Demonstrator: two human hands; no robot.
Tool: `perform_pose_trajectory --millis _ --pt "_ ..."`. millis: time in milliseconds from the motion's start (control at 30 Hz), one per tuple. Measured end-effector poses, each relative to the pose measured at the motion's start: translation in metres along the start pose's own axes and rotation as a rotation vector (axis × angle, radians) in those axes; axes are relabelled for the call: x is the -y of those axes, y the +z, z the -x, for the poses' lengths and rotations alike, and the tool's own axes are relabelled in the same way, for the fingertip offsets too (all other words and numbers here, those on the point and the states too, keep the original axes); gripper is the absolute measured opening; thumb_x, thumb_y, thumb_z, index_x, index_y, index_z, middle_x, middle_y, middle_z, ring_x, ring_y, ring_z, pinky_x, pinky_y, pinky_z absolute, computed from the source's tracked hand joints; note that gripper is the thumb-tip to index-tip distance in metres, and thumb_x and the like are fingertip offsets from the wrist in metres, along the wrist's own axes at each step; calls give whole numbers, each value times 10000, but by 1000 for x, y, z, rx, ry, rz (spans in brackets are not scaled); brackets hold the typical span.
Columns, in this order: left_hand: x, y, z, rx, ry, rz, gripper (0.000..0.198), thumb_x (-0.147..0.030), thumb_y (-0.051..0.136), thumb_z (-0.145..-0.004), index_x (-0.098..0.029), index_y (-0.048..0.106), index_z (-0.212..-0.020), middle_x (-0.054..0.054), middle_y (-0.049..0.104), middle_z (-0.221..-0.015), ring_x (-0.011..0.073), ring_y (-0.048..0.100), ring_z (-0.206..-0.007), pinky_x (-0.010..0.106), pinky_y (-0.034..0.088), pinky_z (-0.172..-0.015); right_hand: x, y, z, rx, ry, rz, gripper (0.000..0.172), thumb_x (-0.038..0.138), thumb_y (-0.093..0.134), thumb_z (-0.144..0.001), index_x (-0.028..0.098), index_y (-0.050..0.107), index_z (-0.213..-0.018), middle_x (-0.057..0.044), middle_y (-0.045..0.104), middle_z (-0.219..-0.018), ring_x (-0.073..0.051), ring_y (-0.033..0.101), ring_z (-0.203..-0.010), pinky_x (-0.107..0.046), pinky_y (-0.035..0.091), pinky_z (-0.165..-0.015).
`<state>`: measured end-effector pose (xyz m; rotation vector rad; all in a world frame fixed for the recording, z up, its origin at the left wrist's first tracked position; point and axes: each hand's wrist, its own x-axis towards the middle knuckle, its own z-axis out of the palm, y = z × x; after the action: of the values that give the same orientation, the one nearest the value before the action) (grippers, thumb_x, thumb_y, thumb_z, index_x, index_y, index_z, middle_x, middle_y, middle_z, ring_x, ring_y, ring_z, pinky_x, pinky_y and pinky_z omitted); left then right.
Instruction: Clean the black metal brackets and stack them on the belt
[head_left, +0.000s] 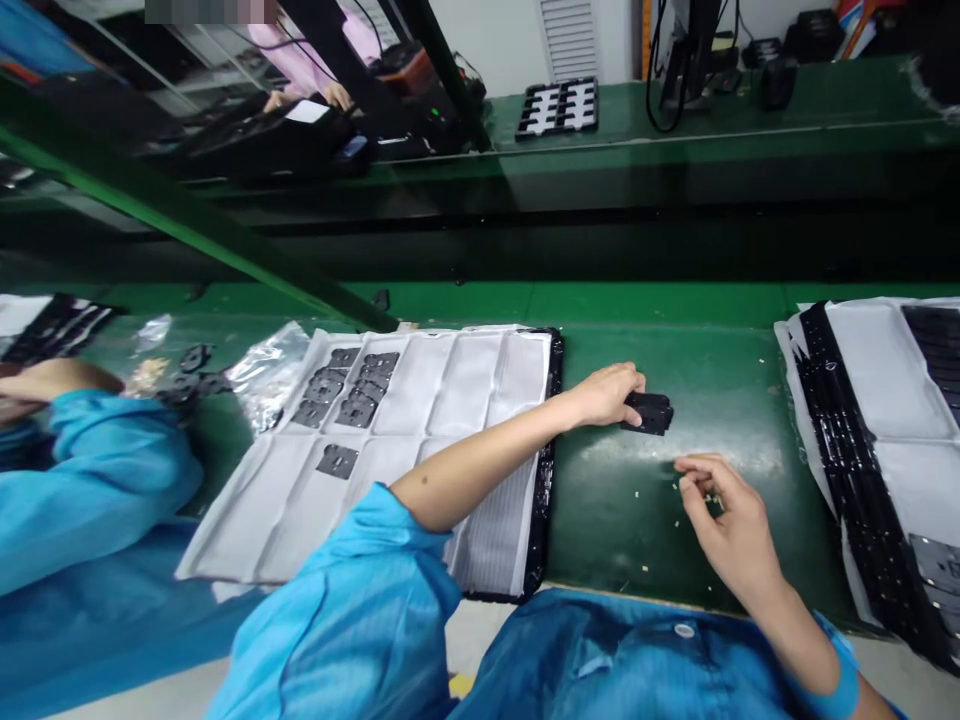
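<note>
My left hand [604,396] reaches across to a small stack of flat black plastic parts [651,412] on the green tabletop. Its thumb and fingers close around the near end of the stack. My right hand [731,522] hovers lower and to the right, apart from the stack. Its fingers are loosely curled, the thumb a little off the fingertips, and nothing shows between them. Under my left forearm lies a white-lined compartment tray [469,375]. Several dark flat parts [367,388] rest in its left compartments.
At the right edge lies a pile of black trays [836,400] with white liners. Tiny pale scraps [645,568] dot the tabletop. To the left are a clear plastic bag [270,370] and a co-worker's blue sleeve [112,470]. A green bar [202,230] slants above; another person's hands [337,96] are behind.
</note>
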<state>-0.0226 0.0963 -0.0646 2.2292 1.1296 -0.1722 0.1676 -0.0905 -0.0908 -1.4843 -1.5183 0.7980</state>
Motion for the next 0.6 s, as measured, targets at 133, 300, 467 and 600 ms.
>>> perform_pose_trajectory --millis 133,300,467,600 --pt "-23 -9 17 100 119 10 165 -183 817 -870 -187 687 -971 51 724 -1006 249 686 -983 300 478 -819 3 -5 -19 -130 -10 74 423 375 655 -1012 202 642 -1397 -175 688 -1348 -274 720 -1071 -428 631 -878" --pt "-60 -16 34 109 401 115 101 -125 722 -919 -197 662 -958 52 727 -1017 235 695 -988 315 500 -873 13 -9 -26 228 189 -186 343 440 485 -1102 197 697 -1218 -123 802 -1036 -258 797 -891 -406 674 -787" --pt "-78 5 33 -73 155 569 271 -300 803 -839 -195 622 -1010 28 717 -923 190 695 -781 297 543 -723 15 -16 -9 57 297 -521 450 600 532 -1073 178 679 -1120 -81 812 -929 -223 815 -764 -343 689 -681" --pt "-90 23 37 6 54 825 269 -392 773 -841 -180 608 -825 10 698 -753 163 684 -668 263 529 -643 17 -20 9 -167 346 -681 464 623 678 -994 178 713 -1120 -56 794 -930 -218 802 -779 -356 713 -696"
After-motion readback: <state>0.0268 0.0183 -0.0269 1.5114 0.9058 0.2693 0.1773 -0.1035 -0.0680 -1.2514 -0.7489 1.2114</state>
